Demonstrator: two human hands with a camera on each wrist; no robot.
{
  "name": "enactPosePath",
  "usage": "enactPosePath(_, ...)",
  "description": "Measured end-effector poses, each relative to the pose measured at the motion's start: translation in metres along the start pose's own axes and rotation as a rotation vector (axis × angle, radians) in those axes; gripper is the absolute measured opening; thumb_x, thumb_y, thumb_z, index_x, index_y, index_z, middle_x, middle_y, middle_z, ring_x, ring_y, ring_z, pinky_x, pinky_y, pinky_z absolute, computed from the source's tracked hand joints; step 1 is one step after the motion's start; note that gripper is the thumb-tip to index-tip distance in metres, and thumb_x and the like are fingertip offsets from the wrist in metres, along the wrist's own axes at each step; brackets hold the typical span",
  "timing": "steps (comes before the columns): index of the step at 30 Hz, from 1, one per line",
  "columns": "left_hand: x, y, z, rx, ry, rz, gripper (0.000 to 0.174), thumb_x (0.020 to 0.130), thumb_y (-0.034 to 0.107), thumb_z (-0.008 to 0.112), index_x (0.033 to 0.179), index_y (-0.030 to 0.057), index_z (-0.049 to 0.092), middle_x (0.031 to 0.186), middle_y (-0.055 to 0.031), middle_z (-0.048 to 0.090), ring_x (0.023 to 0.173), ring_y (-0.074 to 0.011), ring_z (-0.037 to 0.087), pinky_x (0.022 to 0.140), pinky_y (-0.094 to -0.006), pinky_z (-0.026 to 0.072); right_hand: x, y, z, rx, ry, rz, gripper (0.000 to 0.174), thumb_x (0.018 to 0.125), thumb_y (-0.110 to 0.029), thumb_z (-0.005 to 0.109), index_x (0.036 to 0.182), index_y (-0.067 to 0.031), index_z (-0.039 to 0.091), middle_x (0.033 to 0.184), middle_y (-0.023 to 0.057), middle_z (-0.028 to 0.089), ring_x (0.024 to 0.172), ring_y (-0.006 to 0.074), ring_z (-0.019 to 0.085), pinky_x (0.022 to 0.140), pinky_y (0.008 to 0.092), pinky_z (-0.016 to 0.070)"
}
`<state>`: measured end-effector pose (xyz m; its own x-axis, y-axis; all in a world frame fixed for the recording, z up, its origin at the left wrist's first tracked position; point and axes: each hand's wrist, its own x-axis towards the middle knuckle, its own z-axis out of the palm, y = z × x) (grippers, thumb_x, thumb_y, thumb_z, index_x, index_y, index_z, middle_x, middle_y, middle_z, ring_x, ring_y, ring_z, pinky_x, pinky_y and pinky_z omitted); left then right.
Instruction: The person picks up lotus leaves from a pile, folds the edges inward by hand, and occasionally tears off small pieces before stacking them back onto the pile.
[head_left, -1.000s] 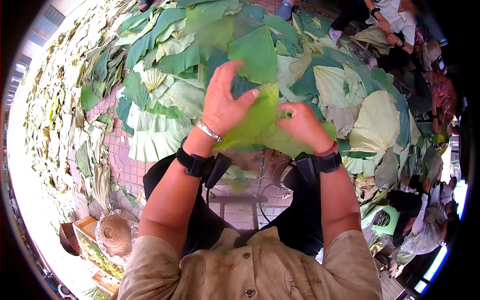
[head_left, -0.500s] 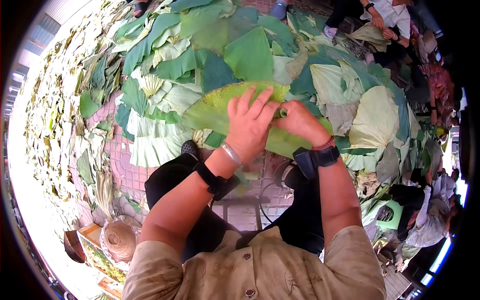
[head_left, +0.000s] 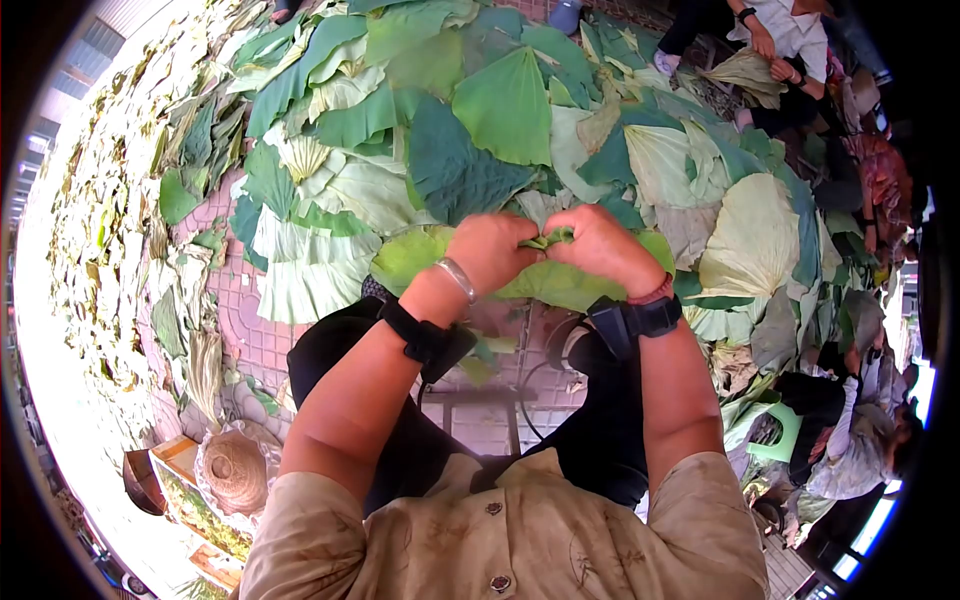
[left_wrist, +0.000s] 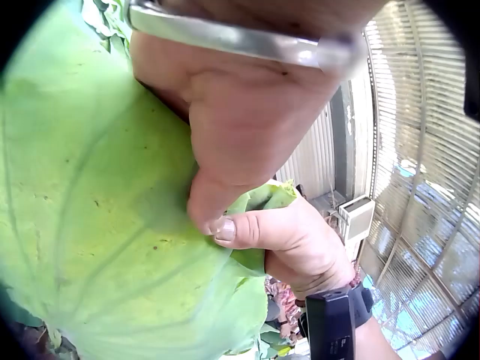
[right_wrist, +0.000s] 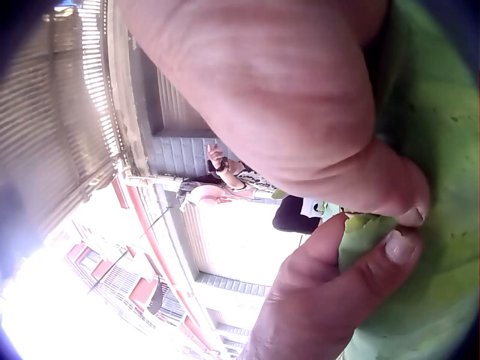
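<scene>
Across the paving (head_left: pixel 250 335) ahead: leaf pile (head_left: pixel 450 150), spread wide. Closer in: one folded leaf (head_left: pixel 565 285), long axis left to right, hanging below your fists. Left hand (head_left: pixel 490 250) and right hand (head_left: pixel 605 245), knuckles touching, both pinch its gathered top edge (head_left: pixel 548 238), thumbs pressed on. Neither hand is nearer.

The folded lotus leaf (head_left: pixel 560 284) is bright yellow-green with paler veins, the spread leaves (head_left: pixel 455 165) range from dark blue-green to ribbed whitish-green over pinkish patterned paving (head_left: pixel 245 335), and the shirt (head_left: pixel 520 540) is beige with a faint brownish print.
</scene>
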<state>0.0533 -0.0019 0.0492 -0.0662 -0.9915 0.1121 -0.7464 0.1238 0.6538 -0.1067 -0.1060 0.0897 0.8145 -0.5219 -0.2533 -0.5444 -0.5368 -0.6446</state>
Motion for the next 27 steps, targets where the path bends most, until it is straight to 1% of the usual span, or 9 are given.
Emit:
enactPosePath(3,0.000,-0.001,-0.009,-0.281,-0.122,-0.158,0.028,0.075,0.029,0.070,0.090,0.0053,0.066,0.076,-0.0154,0.063,0.072,-0.0325,0.061,0.065,-0.0388,0.0475,-0.002,-0.003,0.000,0.001,0.015,-0.020,0.023,0.070,-0.012,0.069,0.090,-0.0016,0.065,0.075,0.0201,0.062,0.066,0.0308,0.060,0.064,0.0358,0.0474)
enactPosePath(6,0.003,-0.010,-0.008,-0.486,-0.227,-0.192,0.018,0.082,0.018,0.067,0.095,0.0055,0.067,0.069,-0.0015,0.064,0.062,-0.0081,0.055,0.060,-0.0268,0.0465,-0.002,-0.005,0.000,0.009,0.022,-0.052,0.022,0.070,-0.012,0.068,0.089,-0.0021,0.066,0.075,0.0196,0.062,0.067,0.0303,0.061,0.064,0.0353,0.0478)
enactPosePath(9,0.006,-0.013,-0.011,-0.596,-0.328,-0.267,0.016,0.085,0.017,0.066,0.096,0.0057,0.067,0.071,0.0049,0.061,0.066,-0.0013,0.050,0.060,-0.0231,0.0455,-0.003,-0.008,-0.001,0.027,0.016,-0.054,0.020,0.070,-0.012,0.067,0.088,-0.0024,0.066,0.075,0.0186,0.063,0.067,0.0298,0.062,0.064,0.0348,0.0480)
enactPosePath(11,0.008,-0.016,-0.010,-0.596,-0.349,-0.241,0.016,0.085,0.017,0.066,0.096,0.0050,0.067,0.074,0.0051,0.063,0.067,-0.0021,0.052,0.061,-0.0224,0.0462,-0.004,-0.007,0.000,0.053,0.022,-0.062,0.019,0.070,-0.011,0.066,0.087,-0.0027,0.066,0.075,0.0178,0.063,0.067,0.0292,0.062,0.064,0.0345,0.0480)
enactPosePath(14,0.008,-0.024,-0.002,-0.678,-0.383,-0.267,0.017,0.085,0.015,0.066,0.099,0.0039,0.067,0.079,0.0040,0.065,0.070,-0.0033,0.056,0.064,-0.0217,0.0475,-0.004,-0.003,0.003,0.059,0.078,-0.129,0.018,0.073,-0.024,0.069,0.080,-0.0079,0.068,0.071,0.0165,0.062,0.065,0.0343,0.061,0.059,0.0376,0.0473)
enactPosePath(20,0.009,-0.032,0.003,-0.789,-0.403,-0.329,0.018,0.085,0.011,0.065,0.102,0.0027,0.065,0.086,0.0018,0.066,0.075,-0.0052,0.059,0.069,-0.0214,0.0485,-0.005,-0.001,0.003,0.068,0.105,-0.182,0.015,0.073,-0.022,0.068,0.080,-0.0087,0.068,0.072,0.0162,0.062,0.066,0.0343,0.061,0.060,0.0375,0.0475)
enactPosePath(23,0.010,-0.036,0.005,-0.810,-0.408,-0.322,0.017,0.086,0.009,0.064,0.101,0.0026,0.065,0.087,0.0018,0.066,0.075,-0.0051,0.058,0.070,-0.0215,0.0484,-0.006,-0.001,0.001,0.038,0.080,-0.175,0.016,0.070,-0.011,0.066,0.085,-0.0042,0.065,0.076,0.0158,0.063,0.070,0.0338,0.061,0.064,0.0372,0.0480)
enactPosePath(26,0.009,-0.036,0.008,-0.807,-0.400,-0.298,0.015,0.086,0.008,0.064,0.100,0.0025,0.065,0.086,0.0029,0.065,0.075,-0.0043,0.057,0.069,-0.0213,0.0478,-0.008,0.000,0.002,-0.078,0.142,-0.192,0.021,0.069,-0.013,0.068,0.088,-0.0046,0.064,0.075,0.0165,0.062,0.072,0.0356,0.060,0.063,0.0402,0.0478)
enactPosePath(27,0.009,-0.035,0.009,-0.800,-0.392,-0.289,0.014,0.086,0.008,0.064,0.099,0.0026,0.065,0.085,0.0034,0.064,0.075,-0.0040,0.056,0.069,-0.0212,0.0474,-0.008,0.001,0.002,-0.095,0.146,-0.181,0.019,0.070,-0.017,0.068,0.083,-0.0051,0.062,0.072,0.0163,0.060,0.070,0.0367,0.060,0.061,0.0418,0.0468)
